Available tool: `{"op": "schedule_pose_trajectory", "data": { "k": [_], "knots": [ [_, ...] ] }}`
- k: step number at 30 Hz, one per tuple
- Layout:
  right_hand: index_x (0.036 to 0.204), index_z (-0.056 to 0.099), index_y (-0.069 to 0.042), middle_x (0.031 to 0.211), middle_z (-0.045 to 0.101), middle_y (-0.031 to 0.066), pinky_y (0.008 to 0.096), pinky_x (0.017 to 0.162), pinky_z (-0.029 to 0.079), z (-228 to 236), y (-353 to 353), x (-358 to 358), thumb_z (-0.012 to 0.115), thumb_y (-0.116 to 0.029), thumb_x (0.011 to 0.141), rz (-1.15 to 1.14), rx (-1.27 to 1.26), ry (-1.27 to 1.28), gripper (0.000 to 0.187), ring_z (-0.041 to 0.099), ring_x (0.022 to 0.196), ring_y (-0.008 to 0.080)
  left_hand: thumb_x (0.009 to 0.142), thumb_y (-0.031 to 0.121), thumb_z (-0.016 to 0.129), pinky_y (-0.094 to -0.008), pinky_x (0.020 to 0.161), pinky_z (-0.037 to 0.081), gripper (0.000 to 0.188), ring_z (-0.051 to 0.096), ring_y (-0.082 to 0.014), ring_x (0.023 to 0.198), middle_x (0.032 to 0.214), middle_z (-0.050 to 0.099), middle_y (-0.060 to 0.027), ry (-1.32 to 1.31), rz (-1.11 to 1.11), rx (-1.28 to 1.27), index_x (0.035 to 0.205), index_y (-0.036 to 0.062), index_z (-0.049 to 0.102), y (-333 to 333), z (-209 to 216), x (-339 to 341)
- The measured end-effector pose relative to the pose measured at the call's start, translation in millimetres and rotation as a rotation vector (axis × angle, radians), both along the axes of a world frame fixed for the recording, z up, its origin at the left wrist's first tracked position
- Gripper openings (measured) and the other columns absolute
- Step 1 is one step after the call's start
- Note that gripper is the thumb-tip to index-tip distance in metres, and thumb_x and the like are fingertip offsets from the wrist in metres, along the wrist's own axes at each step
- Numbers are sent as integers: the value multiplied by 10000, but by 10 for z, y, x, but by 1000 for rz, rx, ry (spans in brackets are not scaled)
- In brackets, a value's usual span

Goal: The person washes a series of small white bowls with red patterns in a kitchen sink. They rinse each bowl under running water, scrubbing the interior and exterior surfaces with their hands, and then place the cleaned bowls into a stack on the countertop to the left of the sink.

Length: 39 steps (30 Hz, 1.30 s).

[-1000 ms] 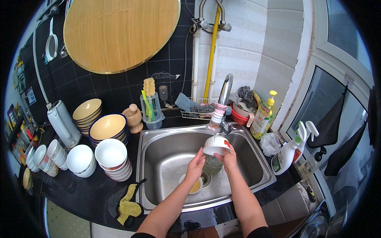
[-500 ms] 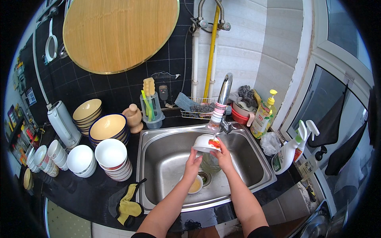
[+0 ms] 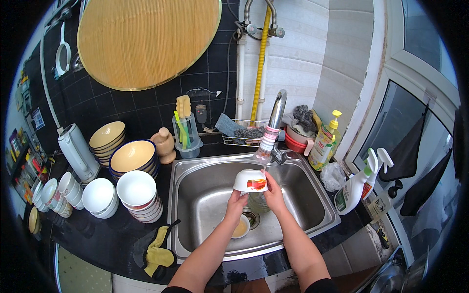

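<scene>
A white bowl (image 3: 248, 178) with a red and orange pattern is held bottom up over the sink (image 3: 195, 210), just below the faucet's pink-and-clear nozzle (image 3: 264, 149). My left hand (image 3: 235, 204) grips its left lower rim, and my right hand (image 3: 274, 194) closes on its right side. What looks like a thin stream of water falls at the bowl's right edge. Beneath the bowl stands a clear greenish container (image 3: 259, 202), partly hidden. A small white bowl with something tan inside (image 3: 240, 228) rests on the sink floor beside the drain, partly covered by my left forearm.
Left of the sink stand stacked white bowls (image 3: 137, 189), yellow-lined bowls (image 3: 133, 157) and an electric kettle (image 3: 79, 154). Yellow-and-black gloves (image 3: 160, 251) lie by the sink's left rim. A dish soap bottle (image 3: 324, 141) and spray bottles (image 3: 352, 190) line the right side.
Both hands have turned the bowl, so its coloured pattern faces me more fully and sits further left and lower. The bowl has moved slightly left.
</scene>
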State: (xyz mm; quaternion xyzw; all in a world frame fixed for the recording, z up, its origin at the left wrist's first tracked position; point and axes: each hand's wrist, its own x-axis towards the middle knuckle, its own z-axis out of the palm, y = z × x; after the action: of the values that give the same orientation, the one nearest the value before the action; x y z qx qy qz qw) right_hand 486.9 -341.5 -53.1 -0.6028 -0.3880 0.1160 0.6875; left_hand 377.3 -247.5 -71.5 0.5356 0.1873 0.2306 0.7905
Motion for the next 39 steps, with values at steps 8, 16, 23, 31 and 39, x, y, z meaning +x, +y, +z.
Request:
{"op": "schedule_pose_trajectory", "data": {
  "k": [8, 16, 23, 31, 39],
  "knots": [
    [1161, 428, -34, 1154, 488, 74, 272, 936, 340, 118, -16, -74, 401, 177, 719, -97, 59, -20, 490, 463, 1072, 163, 837, 98, 494, -291, 814, 382, 437, 475, -132, 981, 1145, 499, -24, 47, -12, -19, 1259, 114, 382, 6, -60, 19],
    [1099, 489, -40, 1060, 523, 60, 257, 883, 371, 217, -64, -60, 404, 94, 770, -295, 86, -59, 365, 485, 997, 142, 832, 106, 529, -241, 820, 375, 612, 475, -107, 943, 1102, 503, -23, 47, -100, 95, 1359, 201, 231, -22, -107, 44],
    [1104, 509, -7, 933, 569, 78, 252, 610, 498, 59, -114, 57, 431, 5, 808, -294, -52, 101, 306, 570, 775, 150, 839, 87, 522, -243, 841, 386, 575, 495, -126, 969, 1193, 459, -92, -19, -12, 221, 1346, 134, 255, -84, -156, 97],
    [1053, 508, 31, 807, 590, 121, 254, 367, 484, -23, -91, -56, 562, -84, 748, -166, -433, 229, 331, 580, 519, 177, 723, -16, 499, -295, 643, 514, 735, 545, -249, 920, 1165, 443, -166, -30, 45, 62, 1350, 86, 129, -67, -16, 11],
    [926, 585, 39, 783, 619, 180, 341, 460, 473, -154, -182, 122, 609, -230, 736, -376, -758, -301, 330, 621, 633, 248, 710, 118, 414, -300, 335, 435, 485, 501, -198, 397, 731, 519, -163, 219, -168, -94, 1163, -1, 285, -16, 21, -41]
  ]
}}
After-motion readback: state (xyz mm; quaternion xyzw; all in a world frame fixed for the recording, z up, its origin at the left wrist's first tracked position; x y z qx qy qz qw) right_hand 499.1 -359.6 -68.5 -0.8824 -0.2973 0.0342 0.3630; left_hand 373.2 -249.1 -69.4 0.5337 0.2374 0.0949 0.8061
